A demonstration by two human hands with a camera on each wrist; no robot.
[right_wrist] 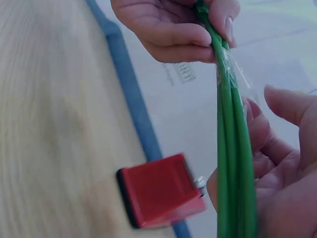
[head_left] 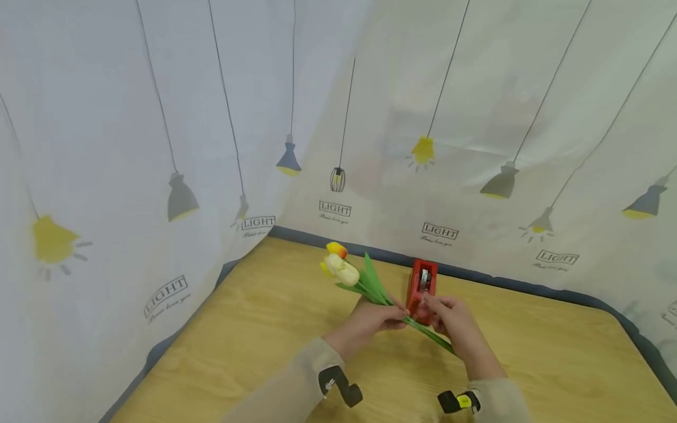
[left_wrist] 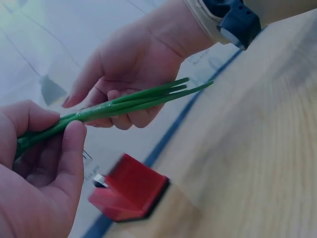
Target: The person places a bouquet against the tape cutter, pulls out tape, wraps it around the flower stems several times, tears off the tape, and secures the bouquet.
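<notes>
In the head view, a small bunch of artificial tulips (head_left: 346, 271) with white, yellow and orange-red blooms slants over the table. My left hand (head_left: 370, 320) pinches its green stems (right_wrist: 229, 134) between thumb and fingers. Clear tape (right_wrist: 229, 69) lies around the stems just past that grip, and a loose edge stands out to one side. My right hand (head_left: 457, 329) is close beside the taped part, fingers bent behind the stems and thumb (right_wrist: 287, 104) held apart from them. Whether its fingertips touch the stems or tape is hard to tell.
A red tape dispenser (head_left: 422, 276) with a roll in it stands on the wooden table (head_left: 254, 329), just beyond the hands. Behind the table's dark edge hangs a pale sheet (head_left: 370, 147) printed with lamps. Each wrist wears a small dark camera mount (head_left: 338, 385).
</notes>
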